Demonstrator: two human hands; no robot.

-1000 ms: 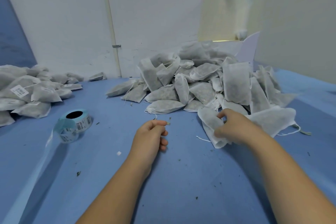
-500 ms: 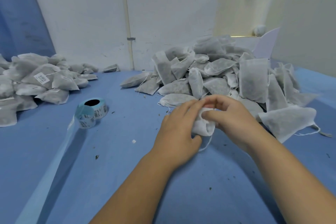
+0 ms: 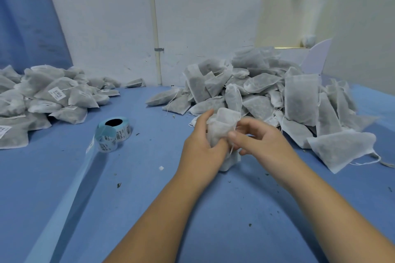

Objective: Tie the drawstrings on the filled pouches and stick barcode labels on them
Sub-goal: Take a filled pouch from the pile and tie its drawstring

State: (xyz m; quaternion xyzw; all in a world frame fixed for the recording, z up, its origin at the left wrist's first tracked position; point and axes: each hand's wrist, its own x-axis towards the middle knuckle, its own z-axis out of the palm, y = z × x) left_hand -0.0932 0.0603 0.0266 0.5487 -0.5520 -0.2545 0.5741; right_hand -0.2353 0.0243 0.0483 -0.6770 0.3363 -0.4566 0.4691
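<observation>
1 pouch point(image 3: 222, 126) at centre frame, roughly upright, top open and crumpled. Can't tell if its bottom corner touches the table point(image 3: 235, 220).

2 hands on it:
- left hand point(image 3: 199, 142) is wrapped round the pouch's left side, fingers curled behind it.
- right hand point(image 3: 260, 141) pinches the right edge, thumb on the fabric and other fingers curled under.

1 string point(image 3: 232, 150) dangles between the hands (thin and blurred, so can't tell if it's knotted).

Outward:
- 1 roll point(image 3: 113, 132) of barcode labels sits left of centre, lying flat with the core facing up. A liner strip runs from it toward the lower-left edge.
- 1 white scrap point(image 3: 161, 168) lies on the table between the roll and the left forearm.
- 2 piles of pouches, both too many to count.
  - right pile point(image 3: 267, 92) is upper right, just behind the hands, with strings loose and no labels visible. 1 pouch lies flat at its lower-right fringe.
  - left pile point(image 3: 53, 96) is at the left edge, well apart, with labels showing on several pouches.
- 1 pipe point(image 3: 155, 28) runs vertically up the white wall, upper centre.
</observation>
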